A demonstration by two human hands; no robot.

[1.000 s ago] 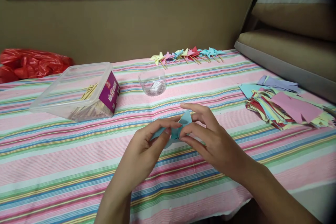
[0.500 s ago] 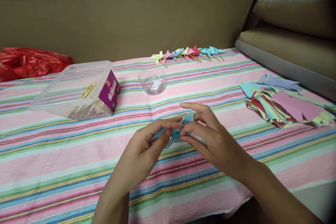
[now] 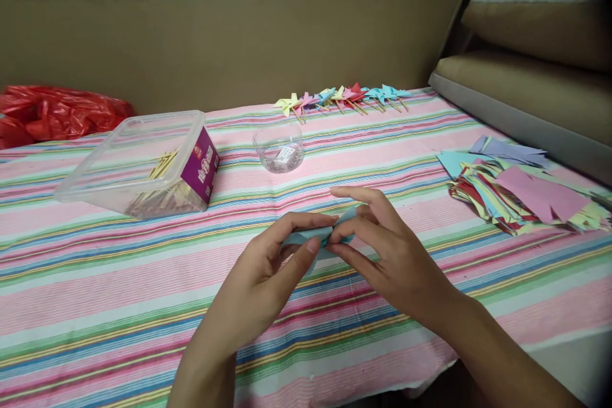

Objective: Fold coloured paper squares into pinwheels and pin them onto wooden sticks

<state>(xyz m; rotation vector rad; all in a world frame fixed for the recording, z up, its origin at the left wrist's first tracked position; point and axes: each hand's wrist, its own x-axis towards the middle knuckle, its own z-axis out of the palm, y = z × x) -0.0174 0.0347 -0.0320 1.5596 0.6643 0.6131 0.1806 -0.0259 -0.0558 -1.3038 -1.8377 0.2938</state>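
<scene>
Paper (image 3: 306, 234), blue, pinched by left hand (image 3: 258, 280) and right hand (image 3: 399, 258); apparently folding step, next move likely needs steady centre pinch.

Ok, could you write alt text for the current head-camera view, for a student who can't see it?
A left hand and a right hand hold folded light-blue paper over a striped tablecloth. Beyond them are a clear tub of sticks, a clear bowl and a row of paper pinwheels, with a pile of cut paper to the right.
</scene>
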